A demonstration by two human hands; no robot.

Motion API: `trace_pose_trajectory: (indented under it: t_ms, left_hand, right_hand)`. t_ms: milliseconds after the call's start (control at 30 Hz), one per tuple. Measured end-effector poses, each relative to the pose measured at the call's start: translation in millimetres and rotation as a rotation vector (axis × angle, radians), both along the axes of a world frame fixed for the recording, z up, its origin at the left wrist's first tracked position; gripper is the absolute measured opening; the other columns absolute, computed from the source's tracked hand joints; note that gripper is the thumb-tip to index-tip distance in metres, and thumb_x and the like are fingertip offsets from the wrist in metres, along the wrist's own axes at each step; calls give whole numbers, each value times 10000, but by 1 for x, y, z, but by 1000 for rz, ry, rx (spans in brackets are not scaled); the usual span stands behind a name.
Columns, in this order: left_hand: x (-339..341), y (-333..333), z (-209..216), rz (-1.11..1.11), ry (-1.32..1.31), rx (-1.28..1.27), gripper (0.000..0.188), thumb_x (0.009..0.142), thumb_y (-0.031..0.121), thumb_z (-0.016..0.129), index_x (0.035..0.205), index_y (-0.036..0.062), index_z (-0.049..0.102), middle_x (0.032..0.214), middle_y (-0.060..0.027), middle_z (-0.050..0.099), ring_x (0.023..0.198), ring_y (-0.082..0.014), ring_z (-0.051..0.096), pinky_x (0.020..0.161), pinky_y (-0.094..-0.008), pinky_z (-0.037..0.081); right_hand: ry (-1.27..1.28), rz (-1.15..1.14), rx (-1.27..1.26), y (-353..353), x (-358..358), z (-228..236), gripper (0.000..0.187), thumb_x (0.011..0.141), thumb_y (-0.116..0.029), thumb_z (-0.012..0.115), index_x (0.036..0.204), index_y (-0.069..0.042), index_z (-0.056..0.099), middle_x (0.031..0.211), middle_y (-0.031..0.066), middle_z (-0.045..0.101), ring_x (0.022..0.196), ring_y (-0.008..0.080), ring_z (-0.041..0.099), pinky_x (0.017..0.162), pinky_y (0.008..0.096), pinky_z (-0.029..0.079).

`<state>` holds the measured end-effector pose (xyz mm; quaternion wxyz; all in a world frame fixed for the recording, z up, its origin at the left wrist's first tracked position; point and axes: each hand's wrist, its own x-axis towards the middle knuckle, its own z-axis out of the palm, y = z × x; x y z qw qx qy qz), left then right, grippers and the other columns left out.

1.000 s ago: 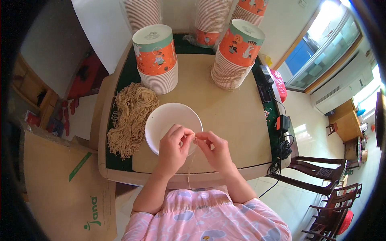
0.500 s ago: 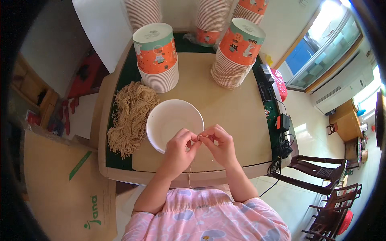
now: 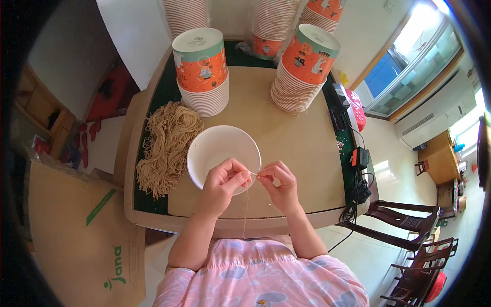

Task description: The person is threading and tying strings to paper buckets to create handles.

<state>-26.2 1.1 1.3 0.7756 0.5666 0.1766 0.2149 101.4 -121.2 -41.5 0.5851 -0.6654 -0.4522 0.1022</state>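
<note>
My left hand (image 3: 225,185) and my right hand (image 3: 280,187) meet over the near right rim of a white paper bucket (image 3: 217,146), which stands upright with its mouth up. Both are closed, thumb against finger, on a thin string (image 3: 247,202). A short pale stretch of it spans the small gap between my fingertips; I cannot make out whether a knot or small piece is there. The loose end dangles below my left hand toward my lap. Left of the bucket lies a big heap of beige string (image 3: 169,146).
Two upturned stacks of orange and green paper buckets, a left stack (image 3: 204,77) and a right stack (image 3: 302,71), stand farther back on the brown board (image 3: 307,169). Wrapped stacks (image 3: 271,23) are behind them. Black cables and an adapter (image 3: 360,158) line the table's right edge.
My hands have drawn slightly apart, so a short pale stretch now shows between the fingertips. My left hand has turned and shifted a little left. The string's tail still hangs down.
</note>
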Motion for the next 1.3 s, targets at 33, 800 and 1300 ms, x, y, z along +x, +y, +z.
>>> trace_pose_trajectory:
  t_ms: [33, 800, 1300]
  left_hand:
    - [-1, 1, 2, -11, 4, -29, 98, 902, 94, 582, 823, 36, 568, 783, -24, 607, 768, -93, 571, 735, -240, 459]
    - [-67, 55, -5, 128, -33, -92, 135, 909, 34, 558, 998, -9, 649, 855, -81, 657, 664, -91, 552, 577, -213, 424]
    - [-71, 60, -19, 154, -39, -106, 112, 918, 50, 557, 989, -6, 623, 826, -73, 636, 650, -94, 531, 554, -209, 406]
  right_hand:
    - [-9, -3, -3, 0, 0, -1, 97, 764, 47, 698, 826, -8, 649, 845, 58, 609, 710, 124, 542, 619, 252, 448]
    - [-415, -93, -320, -28, 46, -18, 225, 832, 7, 585, 1043, -42, 648, 750, 120, 582, 684, 276, 589, 623, 367, 497]
    - [-701, -187, -1028, -103, 37, -73, 648, 779, -93, 535, 1405, -181, 393, 882, 129, 543, 798, 316, 606, 663, 438, 495]
